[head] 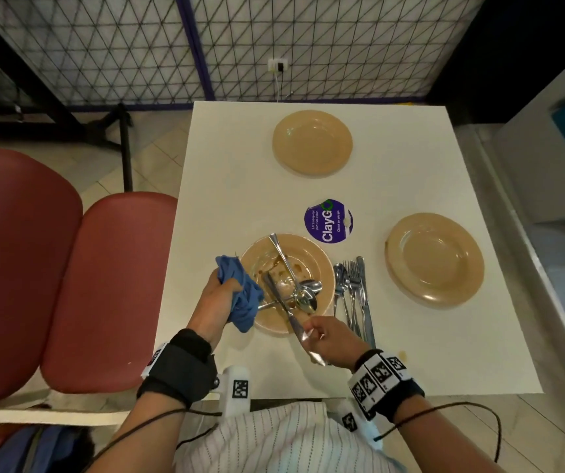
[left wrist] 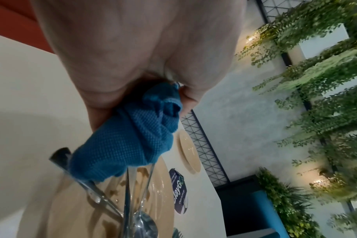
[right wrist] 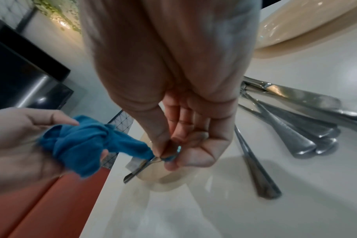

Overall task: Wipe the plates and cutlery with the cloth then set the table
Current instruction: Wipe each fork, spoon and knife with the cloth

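A soiled tan plate (head: 303,257) smeared with brown sauce sits at the table's (head: 410,353) near left edge, carrying spoons. Beside it, the left hand (head: 211,302) clutches a bunched blue cloth (head: 240,295), fingers curled tight. Over its near rim, the right hand's (head: 334,339) fingers pinch a knife (head: 286,308) handle.

Three plates on bench (head: 240,158): soiled plate (head: 318,264) at six o'clock under crossed cutlery (head: 303,295), others (head: 312,142) at twelve and three; spare cutlery (head: 354,295) between.
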